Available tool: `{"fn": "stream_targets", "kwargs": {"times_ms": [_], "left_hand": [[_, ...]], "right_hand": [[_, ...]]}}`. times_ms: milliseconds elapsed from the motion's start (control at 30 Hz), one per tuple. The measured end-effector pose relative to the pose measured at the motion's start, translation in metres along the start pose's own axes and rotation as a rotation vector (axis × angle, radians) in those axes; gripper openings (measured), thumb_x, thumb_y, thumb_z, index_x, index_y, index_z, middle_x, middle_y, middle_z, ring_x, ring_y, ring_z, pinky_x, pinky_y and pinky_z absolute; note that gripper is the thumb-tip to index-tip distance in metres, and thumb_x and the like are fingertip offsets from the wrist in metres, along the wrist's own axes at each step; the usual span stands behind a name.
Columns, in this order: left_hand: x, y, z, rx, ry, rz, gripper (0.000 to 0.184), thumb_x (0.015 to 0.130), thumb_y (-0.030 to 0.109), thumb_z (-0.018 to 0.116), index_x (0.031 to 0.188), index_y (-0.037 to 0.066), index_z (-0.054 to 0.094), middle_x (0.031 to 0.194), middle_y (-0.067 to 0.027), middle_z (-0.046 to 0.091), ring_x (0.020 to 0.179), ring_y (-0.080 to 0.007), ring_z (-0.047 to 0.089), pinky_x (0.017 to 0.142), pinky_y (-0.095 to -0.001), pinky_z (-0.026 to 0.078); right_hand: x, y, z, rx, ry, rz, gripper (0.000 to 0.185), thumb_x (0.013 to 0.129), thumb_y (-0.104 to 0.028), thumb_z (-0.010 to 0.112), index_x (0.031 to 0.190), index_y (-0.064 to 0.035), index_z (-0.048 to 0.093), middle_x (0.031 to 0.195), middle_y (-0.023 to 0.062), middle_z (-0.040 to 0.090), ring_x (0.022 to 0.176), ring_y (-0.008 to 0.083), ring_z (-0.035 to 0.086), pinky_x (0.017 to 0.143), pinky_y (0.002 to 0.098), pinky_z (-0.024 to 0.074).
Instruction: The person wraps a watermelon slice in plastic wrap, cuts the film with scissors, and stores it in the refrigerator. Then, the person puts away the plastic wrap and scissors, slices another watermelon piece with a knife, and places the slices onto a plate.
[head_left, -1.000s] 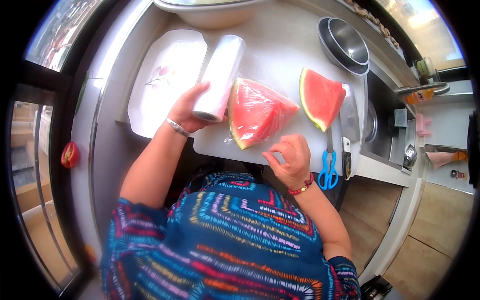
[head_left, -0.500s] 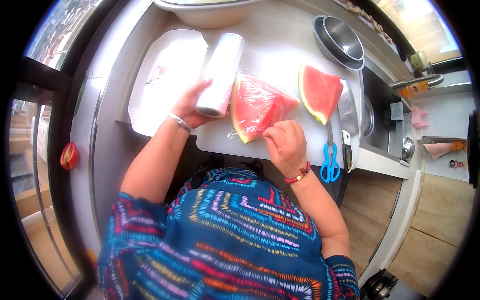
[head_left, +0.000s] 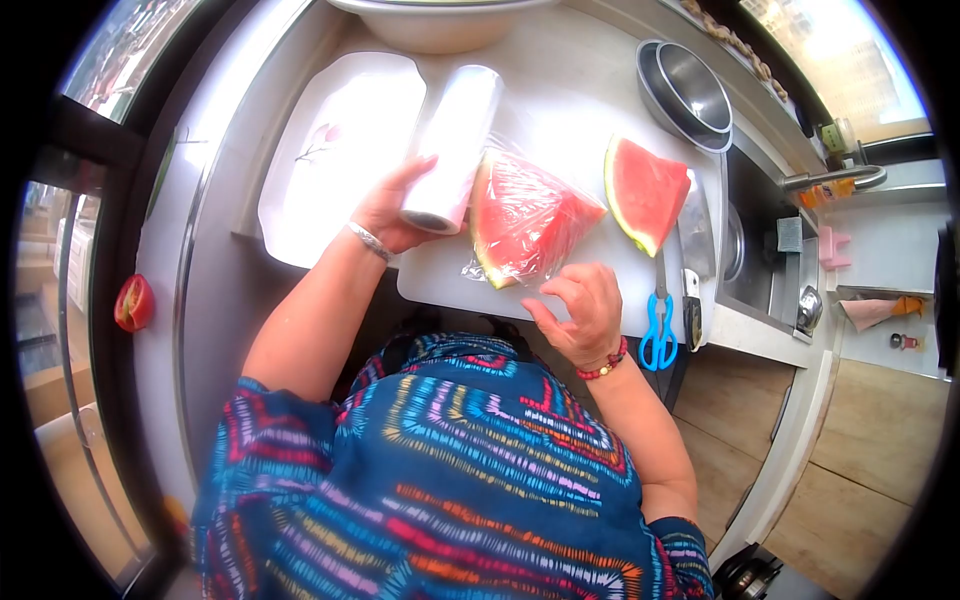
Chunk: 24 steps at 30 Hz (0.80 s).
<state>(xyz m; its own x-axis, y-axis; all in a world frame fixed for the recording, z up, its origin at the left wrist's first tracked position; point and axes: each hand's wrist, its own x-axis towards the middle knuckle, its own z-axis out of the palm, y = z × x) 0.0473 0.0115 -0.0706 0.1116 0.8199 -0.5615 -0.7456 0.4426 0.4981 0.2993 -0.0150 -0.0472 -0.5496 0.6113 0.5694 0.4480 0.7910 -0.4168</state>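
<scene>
My left hand (head_left: 392, 212) is wrapped round a roll of plastic film (head_left: 455, 150), which lies slanted over the edge of a white cutting board (head_left: 440, 285). Right beside the roll, a watermelon wedge (head_left: 530, 220) is covered in wrinkled clear film. My right hand (head_left: 580, 312) is just below the wedge's lower right side, with its thumb and curled fingers apart and nothing visible between them. Farther right on the board lies an unwrapped watermelon wedge (head_left: 645, 190).
A white tray (head_left: 335, 150) is left of the roll. Blue-handled scissors (head_left: 658, 335) and a knife (head_left: 693, 300) lie at the board's right. Two nested metal bowls (head_left: 690, 90) stand behind, near the sink (head_left: 750, 240). A cut tomato (head_left: 133, 303) is far left.
My right hand closed near the wedge's lower edge, then drew back toward me and its fingers parted. The left hand keeps its hold on the roll. The whole view shifted slightly.
</scene>
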Motion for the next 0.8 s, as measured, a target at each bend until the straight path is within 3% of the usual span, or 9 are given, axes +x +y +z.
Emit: {"fn": "stream_targets", "kwargs": {"times_ms": [167, 567, 800], "left_hand": [[0.0, 0.0, 0.0, 0.001, -0.011, 0.006, 0.063, 0.076, 0.039, 0.065, 0.123, 0.004, 0.041, 0.109, -0.0174, 0.057, 0.095, -0.0308, 0.058, 0.08, -0.046, 0.048], [-0.006, 0.0, 0.006, 0.001, -0.009, 0.019, 0.061, 0.076, 0.039, 0.064, 0.121, 0.004, 0.042, 0.105, -0.0163, 0.058, 0.092, -0.0285, 0.059, 0.077, -0.0442, 0.05], [-0.003, -0.001, 0.004, -0.037, -0.044, 0.01, 0.061, 0.076, 0.038, 0.064, 0.122, 0.004, 0.042, 0.105, -0.0153, 0.058, 0.091, -0.0269, 0.059, 0.079, -0.0441, 0.049]], "right_hand": [[0.011, 0.0, 0.006, -0.096, -0.012, -0.017, 0.025, 0.06, -0.008, 0.073, 0.079, -0.0138, 0.058, 0.078, 0.0011, 0.051, 0.069, 0.0198, 0.049, 0.061, 0.0319, 0.0374], [-0.002, 0.017, -0.003, 0.028, -0.129, -0.091, 0.022, 0.058, -0.003, 0.068, 0.076, -0.013, 0.061, 0.081, 0.0, 0.054, 0.072, 0.0204, 0.052, 0.062, 0.0331, 0.0404], [-0.003, -0.001, -0.014, 0.011, -0.085, -0.162, 0.029, 0.062, -0.005, 0.07, 0.088, -0.0135, 0.061, 0.081, -0.0005, 0.057, 0.07, 0.0184, 0.053, 0.06, 0.032, 0.0415]]}}
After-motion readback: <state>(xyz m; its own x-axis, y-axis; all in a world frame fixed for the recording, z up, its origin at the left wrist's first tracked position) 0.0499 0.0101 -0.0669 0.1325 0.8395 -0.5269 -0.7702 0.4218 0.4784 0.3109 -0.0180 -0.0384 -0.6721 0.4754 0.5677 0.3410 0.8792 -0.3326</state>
